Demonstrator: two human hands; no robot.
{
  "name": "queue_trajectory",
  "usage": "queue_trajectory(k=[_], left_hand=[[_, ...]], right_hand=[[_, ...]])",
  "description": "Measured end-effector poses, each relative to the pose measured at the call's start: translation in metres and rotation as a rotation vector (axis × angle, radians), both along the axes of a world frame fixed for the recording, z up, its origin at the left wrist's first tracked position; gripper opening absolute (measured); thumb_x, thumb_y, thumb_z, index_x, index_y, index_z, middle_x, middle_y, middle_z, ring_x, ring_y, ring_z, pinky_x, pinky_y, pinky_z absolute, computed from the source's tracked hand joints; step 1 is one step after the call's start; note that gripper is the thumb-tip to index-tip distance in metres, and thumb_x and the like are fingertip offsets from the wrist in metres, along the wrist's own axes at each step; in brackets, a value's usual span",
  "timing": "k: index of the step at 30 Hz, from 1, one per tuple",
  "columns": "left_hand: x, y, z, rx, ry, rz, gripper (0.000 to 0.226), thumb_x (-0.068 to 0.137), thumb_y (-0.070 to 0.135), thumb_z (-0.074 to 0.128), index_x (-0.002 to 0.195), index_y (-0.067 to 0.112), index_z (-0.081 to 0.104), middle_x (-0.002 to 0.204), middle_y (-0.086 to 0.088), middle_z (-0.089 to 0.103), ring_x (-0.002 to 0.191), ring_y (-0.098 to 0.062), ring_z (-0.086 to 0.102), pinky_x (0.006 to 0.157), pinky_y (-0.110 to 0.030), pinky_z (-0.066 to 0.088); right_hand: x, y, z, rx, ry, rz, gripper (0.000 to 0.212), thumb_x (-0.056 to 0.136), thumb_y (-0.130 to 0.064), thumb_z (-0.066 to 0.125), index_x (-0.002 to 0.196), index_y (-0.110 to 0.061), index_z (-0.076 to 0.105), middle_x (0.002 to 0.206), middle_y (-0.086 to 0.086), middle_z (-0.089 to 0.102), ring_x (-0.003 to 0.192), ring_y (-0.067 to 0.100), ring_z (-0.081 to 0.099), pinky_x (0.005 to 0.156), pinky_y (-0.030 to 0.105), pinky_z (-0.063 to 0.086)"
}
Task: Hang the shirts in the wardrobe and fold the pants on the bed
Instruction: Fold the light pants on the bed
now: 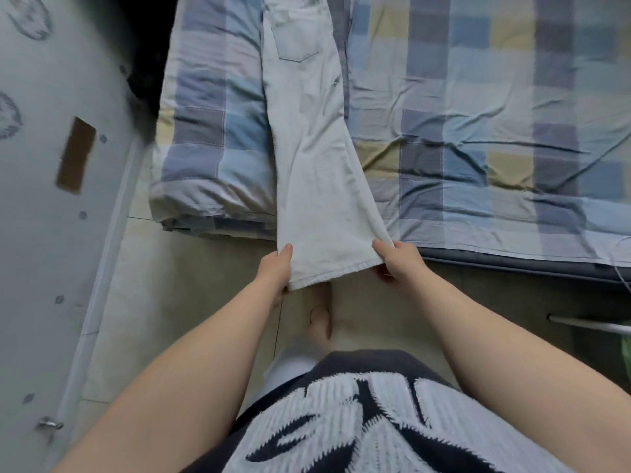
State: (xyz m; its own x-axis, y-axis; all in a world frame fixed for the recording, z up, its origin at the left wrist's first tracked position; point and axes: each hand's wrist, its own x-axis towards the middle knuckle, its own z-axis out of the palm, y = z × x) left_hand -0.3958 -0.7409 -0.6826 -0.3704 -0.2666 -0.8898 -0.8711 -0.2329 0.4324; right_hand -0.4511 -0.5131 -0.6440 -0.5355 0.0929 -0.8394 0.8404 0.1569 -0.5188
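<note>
the pants (309, 158) lie long on the bed (495, 107), pale grey, one leg on top of the other as far as i can see. the waist end is far up on the bed, with a back pocket (296, 40) showing. the hem end comes over the bed edge, above the floor (191, 295).

the left hand (275, 273) holds the left corner of the hem. its thumb is on top of the cloth and its fingers (278, 295) are curled under it. the right hand (397, 262) pinches the right corner in the same way, thumb on top; its other fingers are mostly hidden under the cloth. the hem is stretched flat between the two hands.

left of the pants a folded quilt (211, 138) in the same check touches them. further left stands a white door (44, 216) with a brown strip of tape (75, 155). a bare foot (321, 324) stands on the floor below the hem.
</note>
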Motion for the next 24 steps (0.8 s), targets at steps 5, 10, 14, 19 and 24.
queue_trajectory(k=[5, 10, 14, 19, 24], left_hand=[[0.049, 0.004, 0.042, -0.064, 0.031, 0.051, 0.035, 0.098, 0.038, 0.051, 0.119, 0.012, 0.061, 0.112, -0.008, 0.065, 0.086, -0.026, 0.060, 0.051, -0.027, 0.054], [0.138, 0.017, 0.069, -0.086, -0.035, 0.060, 0.026, 0.099, 0.039, 0.049, 0.102, 0.016, 0.061, 0.102, -0.007, 0.060, 0.079, -0.024, 0.054, 0.047, -0.025, 0.052], [0.212, 0.023, 0.076, -0.087, -0.115, 0.067, 0.033, 0.100, 0.041, 0.052, 0.114, 0.012, 0.059, 0.096, -0.007, 0.055, 0.076, -0.023, 0.051, 0.047, -0.024, 0.052], [0.270, 0.025, 0.086, -0.099, -0.189, 0.006, 0.035, 0.101, 0.041, 0.052, 0.124, 0.015, 0.051, 0.096, -0.001, 0.048, 0.082, -0.021, 0.050, 0.048, -0.026, 0.054], [0.275, 0.013, 0.089, -0.088, -0.171, 0.025, 0.037, 0.100, 0.041, 0.054, 0.125, 0.014, 0.055, 0.110, -0.004, 0.053, 0.088, -0.024, 0.057, 0.046, -0.025, 0.053]], right_hand=[[0.053, 0.004, 0.024, -0.049, 0.030, 0.019, 0.015, 0.097, -0.025, 0.062, 0.103, -0.013, 0.068, 0.080, 0.004, 0.063, 0.057, 0.016, 0.055, 0.054, 0.023, 0.044], [0.141, 0.018, 0.034, -0.094, 0.001, 0.028, 0.013, 0.096, -0.028, 0.063, 0.095, -0.016, 0.066, 0.073, 0.002, 0.061, 0.053, 0.014, 0.053, 0.053, 0.022, 0.045], [0.212, 0.028, 0.034, -0.125, -0.038, 0.054, 0.014, 0.094, -0.030, 0.065, 0.091, -0.016, 0.067, 0.073, 0.002, 0.062, 0.050, 0.014, 0.054, 0.050, 0.023, 0.046], [0.278, 0.044, 0.031, -0.128, -0.147, 0.109, 0.013, 0.090, -0.026, 0.066, 0.086, -0.013, 0.065, 0.076, 0.005, 0.060, 0.057, 0.018, 0.056, 0.055, 0.026, 0.049], [0.286, 0.039, 0.033, -0.149, -0.169, 0.106, 0.014, 0.090, -0.025, 0.068, 0.089, -0.011, 0.064, 0.076, 0.006, 0.057, 0.057, 0.017, 0.057, 0.056, 0.028, 0.050]])
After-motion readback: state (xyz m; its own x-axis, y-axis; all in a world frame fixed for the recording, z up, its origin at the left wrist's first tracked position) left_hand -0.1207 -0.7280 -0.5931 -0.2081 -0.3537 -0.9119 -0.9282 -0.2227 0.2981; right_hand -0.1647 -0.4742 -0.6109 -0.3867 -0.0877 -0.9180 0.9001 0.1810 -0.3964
